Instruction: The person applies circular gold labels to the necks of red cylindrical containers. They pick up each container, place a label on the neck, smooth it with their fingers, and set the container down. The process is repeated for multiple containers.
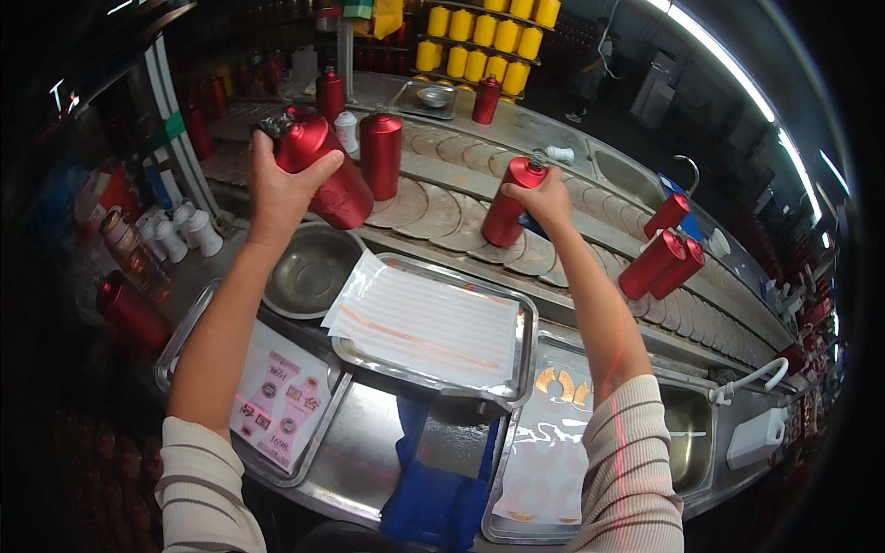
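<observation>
My left hand (277, 192) is closed around a shiny red metal bottle (339, 192), which tilts above a round steel bowl (313, 269). At the conveyor of overlapping plates (429, 212), my right hand (546, 198) grips the upper part of another red bottle (504, 217), nearly upright. Something small and blue (530, 224) shows under that hand; what it is I cannot tell. Just right of the left-hand bottle, a third red bottle (381, 155) stands on the conveyor. Between my forearms, a steel tray (527, 355) bears a white backing sheet (429, 323) with an orange strip.
Trays with pink printed label sheets (279, 405) and gold-coloured labels (556, 387) flank a blue cloth (433, 511). More red bottles (653, 264) stand along the conveyor's right part. White caps (196, 229) cluster at left. A sink (687, 433) lies at right; yellow canisters (484, 29) fill a rack behind.
</observation>
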Action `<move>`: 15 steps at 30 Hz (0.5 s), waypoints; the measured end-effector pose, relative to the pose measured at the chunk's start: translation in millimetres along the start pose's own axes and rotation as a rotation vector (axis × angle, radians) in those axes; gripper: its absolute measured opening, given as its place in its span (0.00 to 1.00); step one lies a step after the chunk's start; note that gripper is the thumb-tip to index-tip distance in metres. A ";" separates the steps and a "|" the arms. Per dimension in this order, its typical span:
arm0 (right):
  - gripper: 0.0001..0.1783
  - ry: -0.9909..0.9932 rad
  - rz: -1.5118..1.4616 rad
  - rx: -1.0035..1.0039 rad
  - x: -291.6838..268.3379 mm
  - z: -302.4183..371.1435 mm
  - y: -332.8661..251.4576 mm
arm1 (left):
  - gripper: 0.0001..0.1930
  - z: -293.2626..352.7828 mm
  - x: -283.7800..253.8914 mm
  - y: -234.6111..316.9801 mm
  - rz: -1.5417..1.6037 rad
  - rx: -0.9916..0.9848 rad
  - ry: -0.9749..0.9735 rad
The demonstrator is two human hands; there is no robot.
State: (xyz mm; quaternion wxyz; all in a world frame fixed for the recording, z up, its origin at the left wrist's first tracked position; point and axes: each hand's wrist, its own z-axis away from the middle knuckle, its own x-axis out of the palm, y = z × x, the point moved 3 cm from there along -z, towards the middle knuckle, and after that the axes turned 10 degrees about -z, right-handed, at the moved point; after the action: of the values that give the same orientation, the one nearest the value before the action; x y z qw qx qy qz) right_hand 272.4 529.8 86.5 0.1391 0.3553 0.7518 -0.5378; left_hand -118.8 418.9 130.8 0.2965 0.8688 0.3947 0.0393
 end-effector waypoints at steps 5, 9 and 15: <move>0.38 -0.119 -0.362 -0.175 -67.2 58.4 -30.8 | 0.34 -6.2 -148.1 -43.5 -0.466 -0.013 0.100; 0.41 -0.111 -0.445 -0.111 -131.4 97.2 -17.0 | 0.38 10.5 -205.8 -85.3 -0.927 0.002 0.151; 0.58 -0.105 -0.387 -0.097 -225.6 217.4 -33.5 | 0.43 31.2 -228.8 -136.3 -1.066 -0.214 0.102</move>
State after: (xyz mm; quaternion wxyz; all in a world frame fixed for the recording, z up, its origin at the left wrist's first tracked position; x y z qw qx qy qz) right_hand 371.8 240.1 160.4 0.0892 0.1686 0.8226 -0.5356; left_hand -356.5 311.4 68.6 0.3423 0.5102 0.7883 -0.0344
